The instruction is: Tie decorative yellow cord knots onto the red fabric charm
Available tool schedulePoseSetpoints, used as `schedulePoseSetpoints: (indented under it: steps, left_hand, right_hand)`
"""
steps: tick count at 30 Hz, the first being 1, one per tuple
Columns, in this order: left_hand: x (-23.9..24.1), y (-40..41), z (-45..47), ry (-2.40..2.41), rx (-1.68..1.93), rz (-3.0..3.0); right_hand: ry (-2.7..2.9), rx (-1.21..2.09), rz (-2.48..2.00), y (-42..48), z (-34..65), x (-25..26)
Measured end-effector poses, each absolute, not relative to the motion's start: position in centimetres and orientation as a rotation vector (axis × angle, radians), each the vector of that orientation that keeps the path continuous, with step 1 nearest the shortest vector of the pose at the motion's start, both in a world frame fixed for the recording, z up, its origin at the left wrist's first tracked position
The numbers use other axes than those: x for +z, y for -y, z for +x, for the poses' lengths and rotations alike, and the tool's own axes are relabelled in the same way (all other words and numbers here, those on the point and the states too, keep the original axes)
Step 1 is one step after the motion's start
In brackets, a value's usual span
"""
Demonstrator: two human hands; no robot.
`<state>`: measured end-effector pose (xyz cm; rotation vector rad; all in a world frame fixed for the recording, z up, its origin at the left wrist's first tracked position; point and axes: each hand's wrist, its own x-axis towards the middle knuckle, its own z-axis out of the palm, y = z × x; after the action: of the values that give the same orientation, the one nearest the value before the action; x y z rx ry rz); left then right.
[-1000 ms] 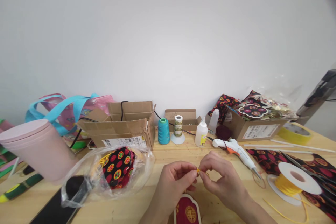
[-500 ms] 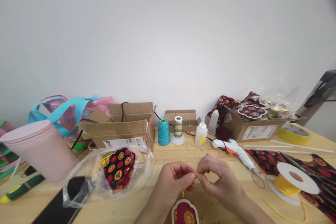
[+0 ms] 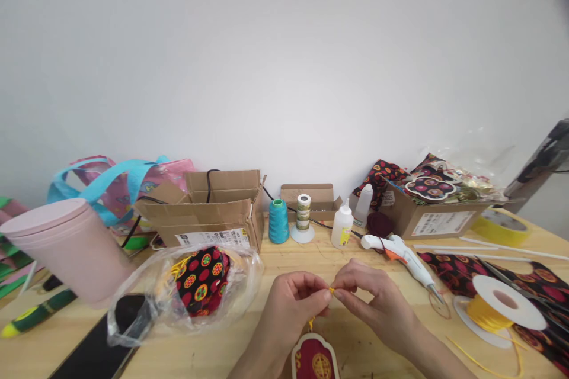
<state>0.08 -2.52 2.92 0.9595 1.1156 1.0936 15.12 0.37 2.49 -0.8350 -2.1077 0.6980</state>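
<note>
Thumb and fingertips of my left hand [image 3: 297, 303] are closed on a thin yellow cord [image 3: 331, 289]. From the other side, my right hand [image 3: 376, 301] pinches the same cord, the fingertips of both hands nearly touching. A small knot or loop of it shows between them. Below my left hand hangs a red fabric pendant [image 3: 315, 357] with a pale scalloped rim and a gold round emblem, tied at its top by yellow cord. The picture's lower edge cuts off the pendant's bottom.
Right of my hands lie a white glue gun [image 3: 405, 260], a spool of yellow cord [image 3: 494, 310] and patterned fabric [image 3: 448, 269]. A glue bottle [image 3: 342, 227] and teal thread cone [image 3: 278, 222] stand behind. At left are a plastic bag [image 3: 249, 284], a phone [image 3: 95, 346] and a pink tumbler [image 3: 73, 254].
The view has shifted very slightly, so the objects on the table appear moved a little. Both hands keep their pinch on the yellow cord, almost unmoved.
</note>
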Motion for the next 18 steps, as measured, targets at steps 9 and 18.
schedulePoseSetpoints:
  steps: [9,18]
  left_hand:
    - [2.8,2.6,-0.1,-1.096,1.085,1.053]
    - [1.7,2.4,0.4,-1.106,1.103,1.139]
  right_hand:
    - [2.05,0.84,-0.922,0.0,14.9,2.9]
    - [1.927,0.878,-1.047,0.1,14.5,2.6]
